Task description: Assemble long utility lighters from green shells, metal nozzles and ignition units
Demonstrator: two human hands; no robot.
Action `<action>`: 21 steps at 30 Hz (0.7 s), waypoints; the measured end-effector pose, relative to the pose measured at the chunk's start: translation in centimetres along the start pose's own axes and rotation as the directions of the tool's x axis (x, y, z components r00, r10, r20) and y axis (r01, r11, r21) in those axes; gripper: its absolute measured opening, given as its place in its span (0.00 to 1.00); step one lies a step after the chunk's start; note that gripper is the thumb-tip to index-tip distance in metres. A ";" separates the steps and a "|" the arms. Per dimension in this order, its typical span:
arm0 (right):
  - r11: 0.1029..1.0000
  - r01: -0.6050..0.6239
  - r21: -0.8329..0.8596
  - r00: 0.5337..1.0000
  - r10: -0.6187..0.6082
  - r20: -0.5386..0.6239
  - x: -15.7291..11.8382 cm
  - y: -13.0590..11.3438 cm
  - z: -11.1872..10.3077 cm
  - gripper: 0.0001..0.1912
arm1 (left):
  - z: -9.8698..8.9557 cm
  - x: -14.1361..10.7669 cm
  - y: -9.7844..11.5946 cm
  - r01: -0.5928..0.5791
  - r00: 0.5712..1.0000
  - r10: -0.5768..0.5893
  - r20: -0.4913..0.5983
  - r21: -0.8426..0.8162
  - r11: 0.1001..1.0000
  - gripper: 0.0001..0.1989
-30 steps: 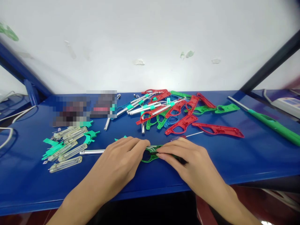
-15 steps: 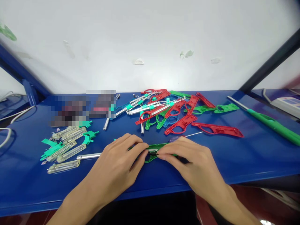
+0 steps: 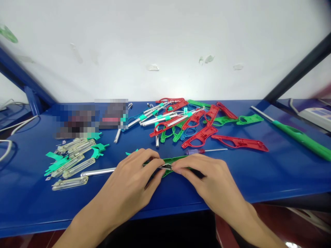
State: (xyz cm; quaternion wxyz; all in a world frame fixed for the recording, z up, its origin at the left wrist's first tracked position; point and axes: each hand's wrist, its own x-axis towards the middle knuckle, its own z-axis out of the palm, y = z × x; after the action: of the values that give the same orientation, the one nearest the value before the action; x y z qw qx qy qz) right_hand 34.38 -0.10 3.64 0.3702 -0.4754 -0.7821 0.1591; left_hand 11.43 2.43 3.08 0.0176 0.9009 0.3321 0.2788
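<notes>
Close to the shelf's front edge, my left hand and my right hand meet over a green plastic casing half. Fingers of my left hand pinch a metal tube that sticks out to the left. My right fingertips close on a small dark part with thin wires, above the casing. The fingers hide most of the casing and the tube's inner end. Just behind my right hand lies a screwdriver with a purple handle.
Clear fuel tanks and teal pieces lie at the left. Red casing halves, green halves and metal tubes are heaped behind my hands. An assembled green lighter rests at the right. Pixelated objects stand back left.
The metal tube has shifted slightly left and tilted. My right hand has moved a little, so more of the screwdriver shows. The wires between my fingertips have lifted slightly.
</notes>
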 end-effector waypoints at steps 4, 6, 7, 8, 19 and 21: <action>1.000 0.008 -0.025 1.000 -0.008 -0.010 0.1 0.1 0.2 0.13 | 0.2 0.0 -0.2 -0.012 1.000 0.012 0.010 0.017 1.000 0.05; 0.999 -0.001 -0.036 1.000 0.000 -0.018 0.1 0.1 0.2 0.13 | 0.2 0.0 -0.2 -0.015 1.000 0.015 0.005 0.029 0.999 0.05; 0.999 -0.008 -0.038 1.000 0.007 -0.019 0.1 0.1 0.2 0.12 | 0.2 0.0 -0.2 -0.019 1.000 0.019 0.003 0.035 0.999 0.05; 0.999 -0.016 -0.035 1.000 0.015 -0.020 0.0 0.0 0.2 0.12 | 0.3 0.0 -0.2 -0.024 1.000 0.024 0.002 0.041 0.999 0.05; 1.000 -0.008 0.012 1.000 0.008 0.020 0.0 0.1 0.2 0.10 | 0.1 0.0 0.2 -0.082 0.996 0.084 -0.021 0.071 0.994 0.07; 1.000 -0.011 0.019 0.999 0.011 0.031 0.1 0.1 0.1 0.11 | 0.1 0.0 0.2 -0.087 0.996 0.089 -0.023 0.062 0.994 0.07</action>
State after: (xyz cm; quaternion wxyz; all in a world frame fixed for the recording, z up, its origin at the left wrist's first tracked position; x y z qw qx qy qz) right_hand 34.34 0.02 3.55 0.3618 -0.4735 -0.7835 0.1761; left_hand 11.57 2.23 3.06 -0.0264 0.9112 0.3006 0.2805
